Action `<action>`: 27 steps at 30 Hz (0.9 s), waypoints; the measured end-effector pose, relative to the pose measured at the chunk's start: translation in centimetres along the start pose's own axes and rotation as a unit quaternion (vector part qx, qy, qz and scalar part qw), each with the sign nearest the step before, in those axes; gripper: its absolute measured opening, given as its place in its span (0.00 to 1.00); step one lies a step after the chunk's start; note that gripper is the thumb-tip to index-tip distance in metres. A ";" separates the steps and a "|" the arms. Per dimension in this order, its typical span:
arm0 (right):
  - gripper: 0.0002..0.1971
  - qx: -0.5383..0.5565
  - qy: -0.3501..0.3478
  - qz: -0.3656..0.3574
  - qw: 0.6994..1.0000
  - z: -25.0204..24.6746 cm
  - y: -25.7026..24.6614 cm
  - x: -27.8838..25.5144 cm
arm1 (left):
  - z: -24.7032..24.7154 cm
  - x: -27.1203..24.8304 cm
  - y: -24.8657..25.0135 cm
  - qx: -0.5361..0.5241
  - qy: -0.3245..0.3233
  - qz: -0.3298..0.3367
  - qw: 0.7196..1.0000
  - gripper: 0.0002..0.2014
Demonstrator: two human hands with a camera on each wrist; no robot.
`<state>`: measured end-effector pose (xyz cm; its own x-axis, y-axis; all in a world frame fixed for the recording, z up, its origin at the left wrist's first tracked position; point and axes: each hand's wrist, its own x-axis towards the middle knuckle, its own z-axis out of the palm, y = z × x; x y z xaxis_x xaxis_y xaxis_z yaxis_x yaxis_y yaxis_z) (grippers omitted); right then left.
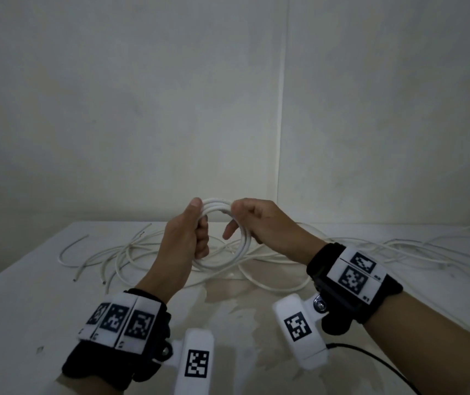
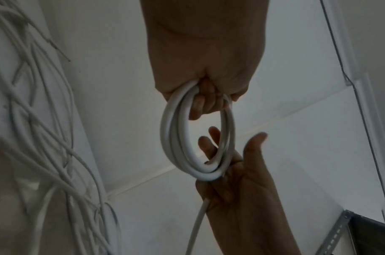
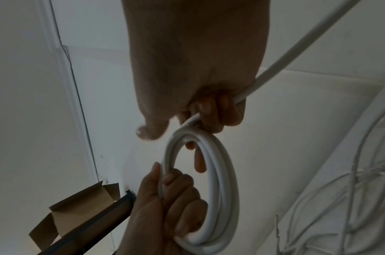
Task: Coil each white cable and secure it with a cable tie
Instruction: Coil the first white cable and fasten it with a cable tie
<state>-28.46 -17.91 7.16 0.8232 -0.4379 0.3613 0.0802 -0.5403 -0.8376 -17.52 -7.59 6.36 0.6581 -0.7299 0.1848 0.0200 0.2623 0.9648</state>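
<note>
A white cable coil (image 1: 216,206) of several loops is held up above the table between both hands. My left hand (image 1: 199,226) grips the coil's left side in a fist, thumb on top; the left wrist view shows its fingers (image 2: 204,103) wrapped through the loops (image 2: 172,138). My right hand (image 1: 235,220) holds the coil's upper right. In the right wrist view its fingers (image 3: 215,113) curl round the cable where the free tail (image 3: 296,51) feeds into the coil (image 3: 222,172). No cable tie is in sight.
Several loose white cables (image 1: 131,252) lie tangled across the white table (image 1: 28,295), spreading out to the right (image 1: 399,249). A wall stands close behind. An open cardboard box (image 3: 82,207) and a perforated metal rail (image 2: 335,233) sit off the table's sides.
</note>
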 end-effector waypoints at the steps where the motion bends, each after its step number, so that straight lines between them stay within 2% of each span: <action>1: 0.10 -0.007 -0.010 -0.009 1.000 0.0 0.0 0.0 | 0.0 0.0 0.1 -0.007 0.006 0.004 1.000 0.21; 5: 0.08 -0.012 -0.019 -0.005 1.000 -0.6 0.4 0.2 | -0.4 0.3 -0.1 -0.021 -0.004 0.017 1.000 0.20; 9: 0.08 -0.095 0.014 -0.031 0.995 -1.0 0.4 0.7 | -1.3 0.3 -0.3 -0.052 -0.098 -0.023 0.994 0.21; 12: 0.07 -0.142 0.019 -0.034 0.989 -0.6 0.8 0.7 | -1.7 0.3 -0.5 -0.055 -0.126 -0.050 0.989 0.20; 15: 0.10 -0.162 0.031 -0.040 0.986 0.0 1.1 0.6 | -1.5 0.1 -0.7 -0.078 -0.096 -0.063 0.990 0.20; 19: 0.09 -0.155 0.048 -0.043 0.986 0.5 1.1 0.4 | -0.8 -0.1 -0.9 -0.080 -0.067 -0.043 0.994 0.23; 23: 0.08 -0.151 0.060 -0.055 0.985 0.4 1.3 -0.1 | -0.2 0.0 -1.0 -0.079 -0.045 -0.023 0.996 0.21; 27: 0.15 -0.171 0.104 -0.072 0.977 0.2 2.5 -0.7 | 0.1 0.1 -0.9 -0.115 -0.002 -0.018 0.993 0.22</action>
<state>-28.75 -18.83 4.72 0.6817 -0.4574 0.5710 -0.0349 -0.7999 -0.5991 -17.57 -8.00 5.50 0.6510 -0.7435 0.1530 0.2152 0.3741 0.9021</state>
